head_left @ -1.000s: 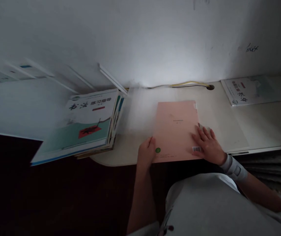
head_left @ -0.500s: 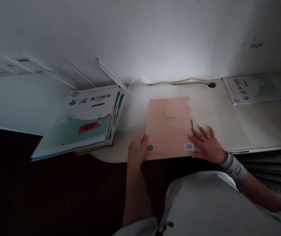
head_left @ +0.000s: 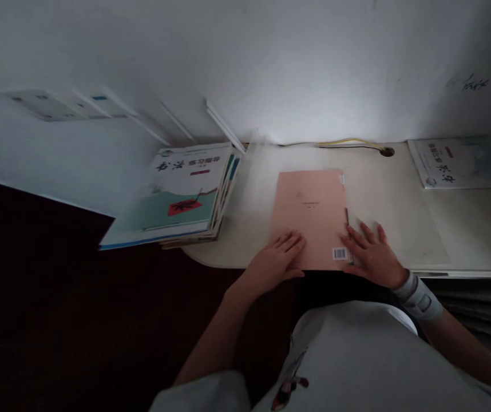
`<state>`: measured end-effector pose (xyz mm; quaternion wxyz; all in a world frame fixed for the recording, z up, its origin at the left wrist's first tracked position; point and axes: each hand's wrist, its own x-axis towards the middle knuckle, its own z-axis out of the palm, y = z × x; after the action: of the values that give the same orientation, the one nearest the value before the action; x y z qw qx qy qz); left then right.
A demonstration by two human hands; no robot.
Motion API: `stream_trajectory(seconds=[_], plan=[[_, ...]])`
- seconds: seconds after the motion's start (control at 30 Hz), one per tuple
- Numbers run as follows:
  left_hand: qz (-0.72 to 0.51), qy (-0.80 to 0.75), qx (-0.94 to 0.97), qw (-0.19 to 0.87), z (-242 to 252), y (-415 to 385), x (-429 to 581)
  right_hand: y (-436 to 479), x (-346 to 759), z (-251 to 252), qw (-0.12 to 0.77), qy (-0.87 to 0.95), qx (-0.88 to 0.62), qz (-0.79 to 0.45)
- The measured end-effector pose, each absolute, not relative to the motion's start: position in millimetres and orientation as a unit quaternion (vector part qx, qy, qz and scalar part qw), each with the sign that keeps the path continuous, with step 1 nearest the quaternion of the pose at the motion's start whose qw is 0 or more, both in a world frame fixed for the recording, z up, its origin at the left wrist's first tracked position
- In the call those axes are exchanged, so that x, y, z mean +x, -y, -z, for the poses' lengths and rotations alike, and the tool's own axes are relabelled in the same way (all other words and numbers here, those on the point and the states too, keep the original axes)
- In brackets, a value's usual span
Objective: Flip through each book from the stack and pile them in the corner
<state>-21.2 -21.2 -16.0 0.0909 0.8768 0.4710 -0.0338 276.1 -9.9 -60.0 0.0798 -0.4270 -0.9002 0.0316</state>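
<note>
A pink book (head_left: 312, 212) lies closed on the white desk (head_left: 400, 229), back cover up, with a barcode near its lower right corner. My left hand (head_left: 277, 260) rests flat on the book's lower left corner, fingers stretched out. At the book's right edge, beside the barcode, my right hand (head_left: 372, 254) lies flat on the desk with spread fingers touching the book. A grey band wraps my right wrist.
A stack of books (head_left: 183, 194) with a white and teal cover sits at the desk's left end, overhanging it. Another white book (head_left: 460, 160) lies at the far right. A yellow cable (head_left: 348, 143) runs along the wall to a hole in the desk. Thin boards lean on the wall.
My left hand let go of the book's lower left edge and now lies flat on the cover. The right hand stays at the right edge. The view has shifted left.
</note>
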Motion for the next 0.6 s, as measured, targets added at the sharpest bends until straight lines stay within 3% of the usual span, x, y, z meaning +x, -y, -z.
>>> stream_trajectory(seconds=[0.23,0.6], plan=[[0.111,-0.434,0.885,0.127,-1,9,-26,10,276,62,0.102,0.900,-0.424,-0.021],[0.101,-0.403,0.903,0.110,-20,4,-19,11,275,58,0.085,0.898,-0.433,-0.004]])
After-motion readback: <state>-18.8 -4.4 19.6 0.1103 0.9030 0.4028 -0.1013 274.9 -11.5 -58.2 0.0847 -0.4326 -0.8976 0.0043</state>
